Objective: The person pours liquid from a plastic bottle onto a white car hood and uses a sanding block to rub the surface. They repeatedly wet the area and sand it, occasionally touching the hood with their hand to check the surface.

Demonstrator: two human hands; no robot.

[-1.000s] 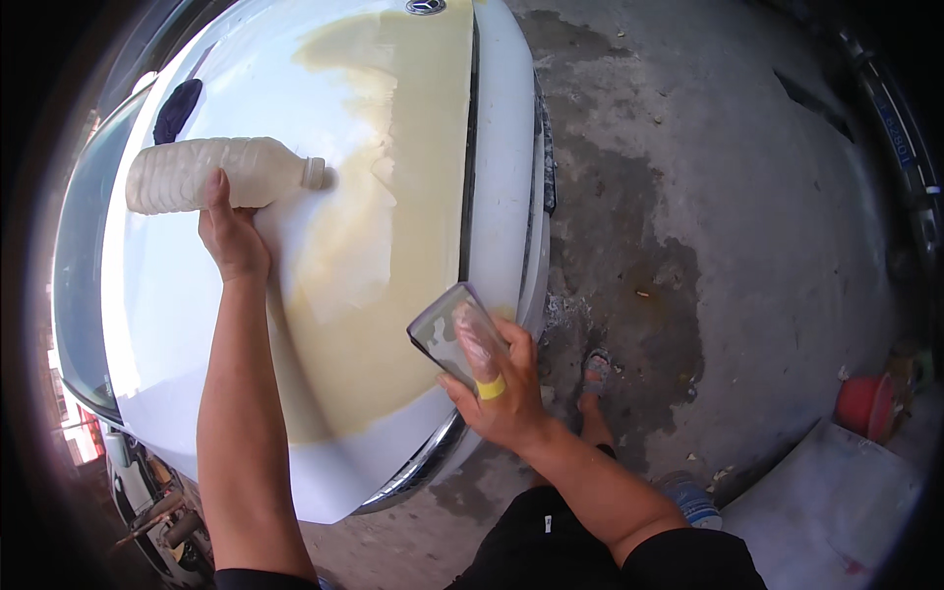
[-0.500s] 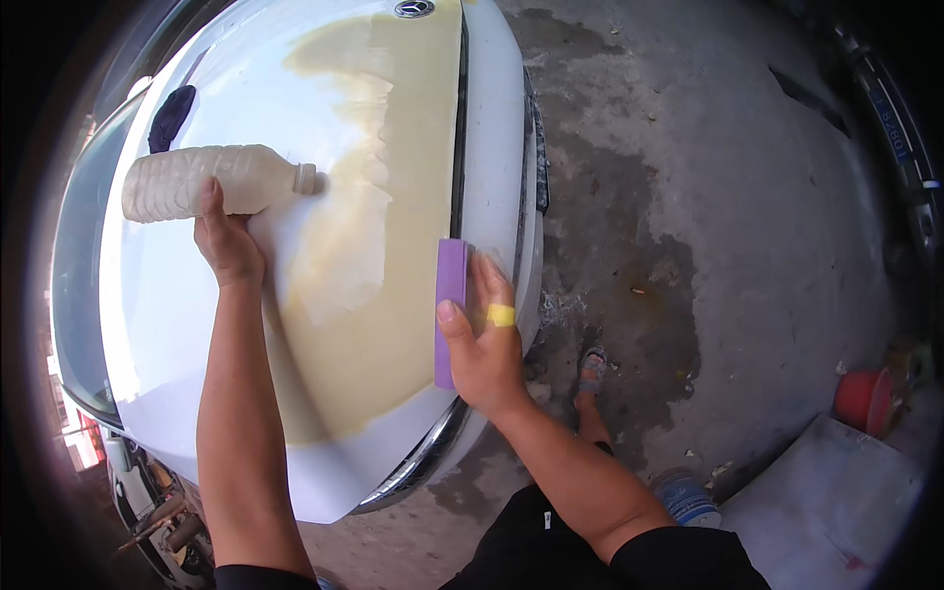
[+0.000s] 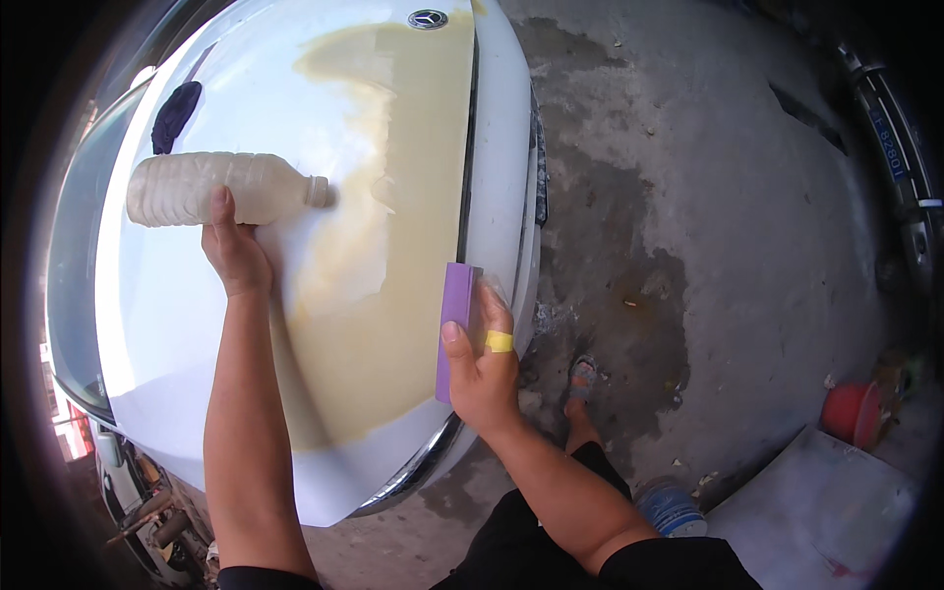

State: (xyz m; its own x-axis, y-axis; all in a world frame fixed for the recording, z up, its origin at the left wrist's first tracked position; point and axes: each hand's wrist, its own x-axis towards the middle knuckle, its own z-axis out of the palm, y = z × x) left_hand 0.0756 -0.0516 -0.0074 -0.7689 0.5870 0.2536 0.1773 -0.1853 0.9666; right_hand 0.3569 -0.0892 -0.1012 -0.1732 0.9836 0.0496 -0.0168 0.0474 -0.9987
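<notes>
Bottle (image 3: pixel 265 189) and purple block (image 3: pixel 456 295) in hands (image 3: pixel 238 258) (image 3: pixel 488 383), round emblem (image 3: pixel 428 19), numbered plate (image 3: pixel 887 144)

Bottle (image 3: pixel 251 175): cloudy, ribbed plastic. Purple block (image 3: pixel 456 295): smooth, matt. Hood (image 3: pixel 167 315): glossy; tan patch (image 3: pixel 423 147): matt.

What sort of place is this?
Probably a car body repair shop or yard: a white car hood carries a large tan patch, the right hand holds a purple block, and the grey floor is stained.
</notes>
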